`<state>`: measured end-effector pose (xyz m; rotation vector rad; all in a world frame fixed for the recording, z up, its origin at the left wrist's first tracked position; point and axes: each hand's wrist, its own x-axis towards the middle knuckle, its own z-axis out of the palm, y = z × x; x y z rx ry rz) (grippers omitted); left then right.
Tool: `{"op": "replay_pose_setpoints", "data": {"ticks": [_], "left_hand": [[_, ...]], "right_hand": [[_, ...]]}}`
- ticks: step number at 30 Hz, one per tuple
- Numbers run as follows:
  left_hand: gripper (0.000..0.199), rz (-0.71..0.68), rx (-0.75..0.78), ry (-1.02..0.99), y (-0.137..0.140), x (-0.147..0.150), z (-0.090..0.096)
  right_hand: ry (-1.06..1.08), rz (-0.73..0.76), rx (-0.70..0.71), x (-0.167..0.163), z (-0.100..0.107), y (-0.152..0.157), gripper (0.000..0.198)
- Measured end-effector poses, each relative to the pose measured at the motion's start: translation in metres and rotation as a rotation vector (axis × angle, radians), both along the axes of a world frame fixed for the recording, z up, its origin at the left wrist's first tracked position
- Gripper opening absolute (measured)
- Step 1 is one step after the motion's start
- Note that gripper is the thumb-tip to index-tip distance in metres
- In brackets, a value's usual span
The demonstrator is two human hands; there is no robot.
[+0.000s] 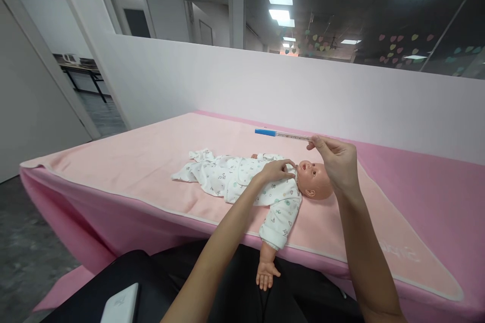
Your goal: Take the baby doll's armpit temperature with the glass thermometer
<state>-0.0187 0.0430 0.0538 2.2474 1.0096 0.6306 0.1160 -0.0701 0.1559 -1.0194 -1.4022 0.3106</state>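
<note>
A baby doll (314, 181) lies on its back in a white long-sleeved outfit (231, 176) with small prints. Its head points right, and one bare arm (268, 267) hangs over the table's near edge. My left hand (278, 170) rests on the doll's upper chest, with thumb and fingers curled at the collar just below the chin. Raised above the doll's head, my right hand (339, 159) pinches one end of a glass thermometer (291, 136). The thermometer is held nearly level, its blue end pointing left, apart from the doll.
A peach mat (136, 161) covers much of the pink-draped table (413, 186). Behind it stands a low white wall (273, 81) with glass above. A white phone-like object (120, 305) lies on my dark-clothed lap. A doorway with a desk (85, 70) is at left.
</note>
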Motion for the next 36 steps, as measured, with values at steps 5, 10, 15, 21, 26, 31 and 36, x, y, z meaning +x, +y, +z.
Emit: {"op": "replay_pose_setpoints", "data": {"ticks": [5,10,15,21,26,31,36], "left_hand": [[0.037,0.011,0.079,-0.025,0.002,0.0015,-0.004],[0.034,0.001,0.097,-0.058,0.0025,0.0013,-0.0042],[0.028,-0.005,0.084,-0.035,0.0007,0.0014,-0.002],[0.027,0.013,0.078,-0.021,-0.0007,0.0019,-0.0002],[0.027,0.011,0.071,-0.02,-0.001,0.0018,0.0002],[0.028,0.002,0.061,-0.037,-0.0009,0.0016,0.0005],[0.028,0.001,0.066,-0.042,0.0003,0.0017,-0.0015]], "right_hand": [[-0.01,0.009,0.007,-0.0018,0.0016,-0.0015,0.031],[0.007,-0.009,0.028,-0.0002,0.001,-0.0009,0.034],[0.031,-0.021,0.042,0.0004,0.0011,-0.0009,0.038],[0.042,-0.051,0.031,-0.0011,0.0032,-0.0032,0.041],[0.057,-0.069,0.036,-0.0006,0.005,-0.005,0.041],[0.058,-0.088,0.044,0.0009,0.004,-0.0045,0.042],[0.056,-0.11,0.057,-0.0008,0.0055,-0.0036,0.042]]}}
